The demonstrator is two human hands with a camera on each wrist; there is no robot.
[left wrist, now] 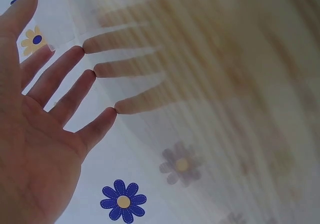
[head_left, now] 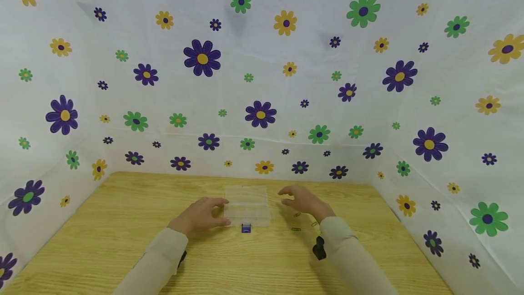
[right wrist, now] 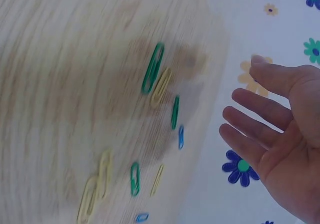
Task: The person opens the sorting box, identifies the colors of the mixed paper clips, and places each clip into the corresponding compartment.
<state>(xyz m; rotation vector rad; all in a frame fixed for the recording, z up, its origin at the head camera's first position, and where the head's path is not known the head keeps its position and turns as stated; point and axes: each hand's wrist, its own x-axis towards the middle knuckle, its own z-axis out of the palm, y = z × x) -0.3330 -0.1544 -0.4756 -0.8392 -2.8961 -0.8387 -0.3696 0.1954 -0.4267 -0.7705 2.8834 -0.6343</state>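
The person's left hand (head_left: 202,214), fingers and thumb extended and parted, sits left of centre in the head view, at the left side of a clear, rectangular plastic box (head_left: 245,195); whether it touches the box cannot be told. The right hand (head_left: 303,200) is loosely bent and holds nothing, just beyond the box's right side. The box lies at lower centre, with a small blue plastic piece (head_left: 246,228) at its near edge. Below the right hand lie paper clips: in the right wrist view, green wire clips (right wrist: 153,68), pale yellow wire clips (right wrist: 161,87) and small blue clips (right wrist: 181,137) scatter from centre to bottom. Light wood-grain tabletop (head_left: 102,240) fills the lower frame; white sheeting with purple, green and yellow flowers (head_left: 163,97) rises behind.
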